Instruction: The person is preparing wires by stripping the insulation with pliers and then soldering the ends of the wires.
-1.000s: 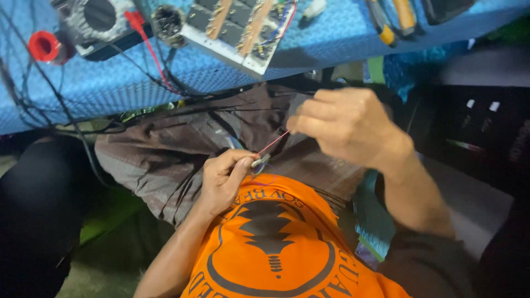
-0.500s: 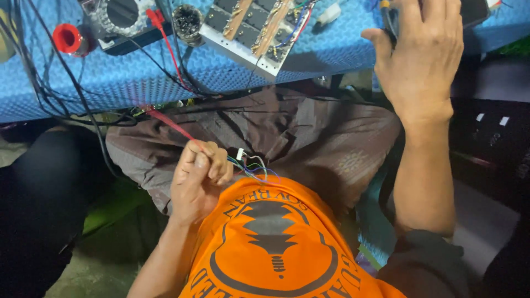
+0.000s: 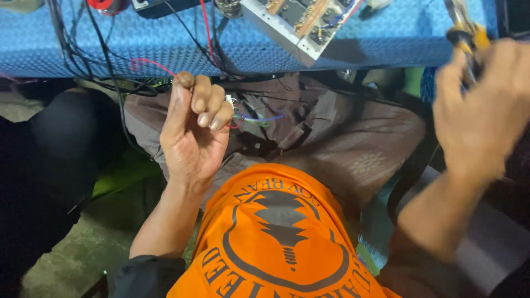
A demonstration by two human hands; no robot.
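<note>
Wires (image 3: 251, 117), thin colored ones with a small white plug, pinched in left hand (image 3: 193, 132) over the lap, just below the edge of the blue table (image 3: 386, 47). Fingers (image 3: 212, 107) curled tight, thumb up against a red wire (image 3: 152, 63) running up to the table. Only 1 view, head cam looking straight down.

Right hand (image 3: 480, 116) up by the table's right end, blurred, closed round pliers (image 3: 466, 38) with yellow and black handles. Can't tell how firm the grip is with that blur.

On the table: gray circuit board (image 3: 301, 22) tilted near the edge, bunch of black cables (image 3: 83, 49) hanging off the left side. Below: brown patterned cloth (image 3: 342, 138) across the knees, orange shirt (image 3: 276, 243) with a dark round print.
</note>
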